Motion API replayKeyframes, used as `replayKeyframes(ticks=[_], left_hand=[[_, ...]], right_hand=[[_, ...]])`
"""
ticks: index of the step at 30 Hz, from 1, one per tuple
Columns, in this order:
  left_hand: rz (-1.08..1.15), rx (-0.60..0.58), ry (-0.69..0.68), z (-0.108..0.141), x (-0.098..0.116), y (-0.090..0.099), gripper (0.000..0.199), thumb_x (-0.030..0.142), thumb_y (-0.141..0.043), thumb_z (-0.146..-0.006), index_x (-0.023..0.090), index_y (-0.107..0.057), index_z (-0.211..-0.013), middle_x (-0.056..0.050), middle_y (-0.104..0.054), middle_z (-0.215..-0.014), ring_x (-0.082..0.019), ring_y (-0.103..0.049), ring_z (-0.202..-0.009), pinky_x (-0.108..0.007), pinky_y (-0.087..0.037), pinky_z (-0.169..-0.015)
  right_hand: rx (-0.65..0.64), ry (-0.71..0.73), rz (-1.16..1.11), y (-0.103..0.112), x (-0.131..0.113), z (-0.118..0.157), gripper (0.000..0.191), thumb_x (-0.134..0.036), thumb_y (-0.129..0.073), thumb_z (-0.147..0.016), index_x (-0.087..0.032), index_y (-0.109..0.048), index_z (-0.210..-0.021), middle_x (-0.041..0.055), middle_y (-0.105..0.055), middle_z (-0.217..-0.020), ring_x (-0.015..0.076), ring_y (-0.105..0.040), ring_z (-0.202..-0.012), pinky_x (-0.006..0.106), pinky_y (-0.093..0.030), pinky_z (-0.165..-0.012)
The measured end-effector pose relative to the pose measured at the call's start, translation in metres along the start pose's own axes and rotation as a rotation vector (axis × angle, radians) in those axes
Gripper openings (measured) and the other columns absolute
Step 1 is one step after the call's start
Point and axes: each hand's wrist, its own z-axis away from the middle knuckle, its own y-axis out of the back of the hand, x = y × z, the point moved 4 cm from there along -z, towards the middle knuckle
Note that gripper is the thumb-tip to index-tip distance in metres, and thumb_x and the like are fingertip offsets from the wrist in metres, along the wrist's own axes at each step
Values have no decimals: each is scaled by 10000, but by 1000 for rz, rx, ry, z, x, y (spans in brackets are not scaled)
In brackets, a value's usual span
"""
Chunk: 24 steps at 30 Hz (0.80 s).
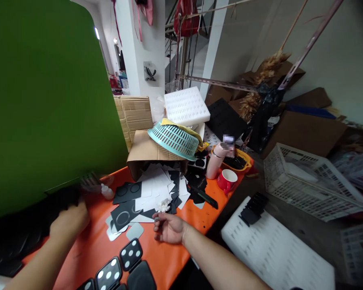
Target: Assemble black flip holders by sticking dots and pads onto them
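Fingers (165,216) of right hand (172,228) curl loosely, left hand (70,219) is blurred; their hold I cannot tell. Ring-marked black cards (123,216) lie between them.

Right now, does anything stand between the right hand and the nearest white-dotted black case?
Nothing visible does: orange tabletop shows between the right hand and the white-dotted black case. A grey card lies beside that gap.
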Motion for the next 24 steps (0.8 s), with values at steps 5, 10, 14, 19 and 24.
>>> replayKeyframes(ticks=[5,10,14,19,24], left_hand=[[-56,56,5,18,-7,11,447,125,-143,-871,67,-271,-1295,-157,-555,-971,-297,-518,-897,-363,-354,-724],[-72,80,-8,33,-16,8,462,117,-164,-854,69,-345,-1276,-150,-589,-965,-303,-498,-954,-429,-304,-792],[-66,56,78,36,-20,-2,448,198,-251,-842,149,-394,-1264,-181,-516,-1134,-342,-407,-1100,-448,-280,-826],[-70,33,106,24,-25,1,480,245,-262,-851,107,-291,-1310,-192,-565,-1005,-350,-505,-956,-357,-316,-721],[-116,55,99,10,-20,4,420,145,-202,-842,-30,-429,-1150,-247,-574,-915,-369,-525,-900,-341,-306,-671]], right_hand=[[14,7,7,-1,0,2,154,-230,-584,-726,-167,-553,-863,-41,-487,-634,83,-476,-596,273,-350,-649],[-16,22,22,-1,2,4,158,-243,-582,-741,-164,-549,-873,-39,-490,-643,81,-477,-601,269,-356,-651],[-42,34,11,0,4,4,169,-251,-579,-749,-158,-549,-887,-36,-489,-639,85,-482,-611,262,-356,-644],[-41,36,4,0,3,4,165,-234,-581,-746,-158,-555,-890,-31,-497,-649,88,-483,-623,272,-358,-653],[-52,18,-26,4,0,-1,176,-228,-574,-747,-158,-555,-908,-30,-503,-662,96,-495,-649,291,-361,-669]])
